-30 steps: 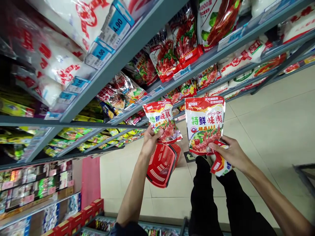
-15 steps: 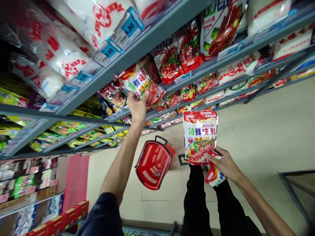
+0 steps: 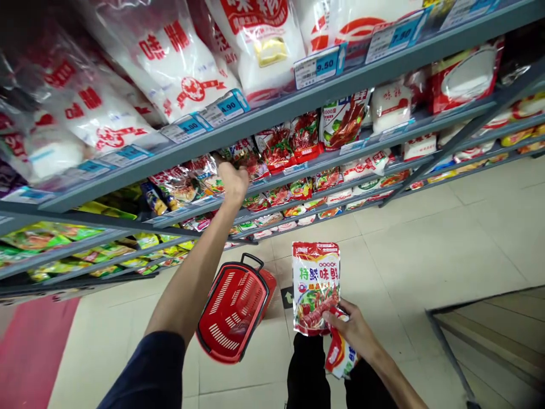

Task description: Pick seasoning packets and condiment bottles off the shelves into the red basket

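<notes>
My left hand reaches up onto the second shelf, fingers closed on a seasoning packet that lies among the other packets there. Low in front of me my right hand grips a red, white and green seasoning packet upright by its bottom edge, with a second packet hanging beneath it in the same hand. A red shopping basket hangs from my left forearm.
The grey metal shelf rack fills the left and top. Large white bags with price tags sit on the top tier, green packets lower down. Beige tiled floor spreads to the right. A dark metal frame stands at lower right.
My left hand has risen from chest height and pushed its packet onto the second shelf. My right hand and its packets have sunk lower in view as my head turned up.
</notes>
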`<state>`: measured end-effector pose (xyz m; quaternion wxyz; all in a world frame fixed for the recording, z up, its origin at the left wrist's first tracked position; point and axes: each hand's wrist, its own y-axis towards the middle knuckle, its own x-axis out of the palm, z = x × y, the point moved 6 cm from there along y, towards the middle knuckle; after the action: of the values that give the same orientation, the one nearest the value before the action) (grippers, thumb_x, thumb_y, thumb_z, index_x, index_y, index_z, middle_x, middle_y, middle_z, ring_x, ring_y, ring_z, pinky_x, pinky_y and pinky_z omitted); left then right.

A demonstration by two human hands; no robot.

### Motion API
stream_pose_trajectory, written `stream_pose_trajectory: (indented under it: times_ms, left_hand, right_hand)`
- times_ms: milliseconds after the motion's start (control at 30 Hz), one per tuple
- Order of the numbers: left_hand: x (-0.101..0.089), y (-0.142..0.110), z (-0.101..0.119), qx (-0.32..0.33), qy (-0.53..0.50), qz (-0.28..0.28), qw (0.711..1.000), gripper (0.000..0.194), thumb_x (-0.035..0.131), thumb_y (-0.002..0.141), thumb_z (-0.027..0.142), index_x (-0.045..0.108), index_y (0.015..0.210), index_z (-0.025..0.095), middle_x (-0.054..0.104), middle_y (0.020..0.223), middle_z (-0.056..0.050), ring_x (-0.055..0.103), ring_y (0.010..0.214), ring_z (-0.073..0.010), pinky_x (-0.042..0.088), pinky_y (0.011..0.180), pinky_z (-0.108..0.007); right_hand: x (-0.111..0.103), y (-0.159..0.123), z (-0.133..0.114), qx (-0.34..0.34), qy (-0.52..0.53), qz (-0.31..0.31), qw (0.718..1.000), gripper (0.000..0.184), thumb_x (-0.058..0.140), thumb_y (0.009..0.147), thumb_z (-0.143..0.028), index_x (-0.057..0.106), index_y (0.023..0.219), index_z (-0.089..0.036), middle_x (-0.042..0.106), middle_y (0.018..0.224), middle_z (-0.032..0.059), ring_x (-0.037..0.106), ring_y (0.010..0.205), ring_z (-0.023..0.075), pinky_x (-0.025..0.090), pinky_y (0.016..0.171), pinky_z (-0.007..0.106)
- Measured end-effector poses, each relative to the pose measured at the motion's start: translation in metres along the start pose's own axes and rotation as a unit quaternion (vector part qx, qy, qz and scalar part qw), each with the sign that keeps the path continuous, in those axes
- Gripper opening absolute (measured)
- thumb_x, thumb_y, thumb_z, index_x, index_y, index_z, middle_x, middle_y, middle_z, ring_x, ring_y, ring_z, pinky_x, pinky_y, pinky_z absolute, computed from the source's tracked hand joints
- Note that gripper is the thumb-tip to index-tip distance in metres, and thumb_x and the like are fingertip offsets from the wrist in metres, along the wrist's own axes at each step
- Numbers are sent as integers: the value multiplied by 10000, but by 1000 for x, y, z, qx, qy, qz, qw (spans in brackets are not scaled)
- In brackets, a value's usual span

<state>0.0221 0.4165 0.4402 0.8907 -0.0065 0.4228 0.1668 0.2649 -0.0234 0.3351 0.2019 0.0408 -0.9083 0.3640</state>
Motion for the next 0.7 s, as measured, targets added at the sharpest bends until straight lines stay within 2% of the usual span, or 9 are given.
stream_pose_trajectory:
  times_ms: [100, 200, 333, 433, 500, 567, 600, 667, 700]
  left_hand:
    - [3, -34, 20, 60, 28, 59, 996, 609, 598, 849, 170, 417, 1391, -40, 366, 1527, -336, 276, 1506, -413, 203, 1263, -546]
    - [9, -76, 34, 142, 45, 69, 986, 753, 607, 904, 248, 262, 1528, 8, 92, 1654, -312, 32, 1582, -399, 103, 1283, -564]
    - [24, -90, 35, 210, 56, -28, 976, 432, 487, 1010, 353, 559, 1355, 103, 318, 1583, -242, 224, 1543, -377, 203, 1266, -568]
    - [22, -85, 38, 208, 38, -69, 975, 407, 494, 1011, 391, 663, 1207, 76, 416, 1526, -245, 308, 1505, -379, 233, 1262, -553]
    - [11, -105, 42, 184, -25, -97, 978, 454, 523, 1002, 418, 641, 1277, 77, 445, 1539, -233, 341, 1501, -357, 251, 1261, -542]
    - [0, -152, 40, 119, -121, -176, 970, 507, 529, 999, 460, 606, 1364, 117, 533, 1499, -198, 451, 1442, -326, 347, 1220, -529]
    - [-3, -184, 32, 52, -171, -232, 956, 509, 542, 989, 489, 621, 1358, 148, 606, 1431, -177, 546, 1358, -318, 439, 1153, -517]
    - [2, -265, 13, -98, -248, -429, 863, 521, 591, 955, 531, 645, 1345, 190, 686, 1330, -154, 661, 1198, -319, 556, 1007, -489]
    - [1, -301, 4, -155, -287, -479, 815, 522, 661, 915, 519, 664, 1319, 189, 707, 1295, -146, 679, 1162, -316, 564, 994, -470]
  right_hand:
    - [3, 1, -2, -3, 3, -1, 1000, 555, 819, 796, -505, 704, 1246, -202, 758, 1176, 103, 734, 1009, 303, 591, 917, 419]
    - [3, 2, -8, -13, -15, -1, 1000, 486, 799, 819, -501, 720, 1195, -203, 758, 1178, 101, 721, 1056, 306, 580, 933, 415]
    - [-2, 4, -13, -12, -15, 6, 1000, 486, 797, 814, -519, 719, 1174, -201, 766, 1145, 94, 724, 1036, 310, 586, 912, 431]
    - [-7, 7, -21, -18, -14, 28, 999, 489, 803, 807, -524, 720, 1154, -189, 772, 1117, 92, 726, 1018, 300, 588, 899, 414]
    - [-9, 8, -30, -37, -17, 44, 998, 468, 807, 806, -516, 727, 1122, -180, 774, 1107, 89, 726, 999, 282, 584, 890, 385]
    - [-7, 9, -42, -55, -18, 50, 997, 460, 811, 808, -499, 726, 1134, -184, 770, 1129, 82, 723, 1005, 268, 577, 902, 367]
    - [-5, 9, -48, -61, -18, 50, 997, 465, 814, 808, -489, 724, 1152, -189, 768, 1144, 79, 722, 1012, 263, 573, 913, 363]
    - [2, 8, -61, -67, -25, 46, 996, 489, 817, 808, -478, 716, 1192, -193, 767, 1154, 75, 724, 1008, 258, 574, 919, 362]
    - [6, 8, -67, -68, -34, 42, 996, 499, 819, 806, -477, 714, 1202, -192, 768, 1151, 76, 726, 1000, 258, 577, 916, 363]
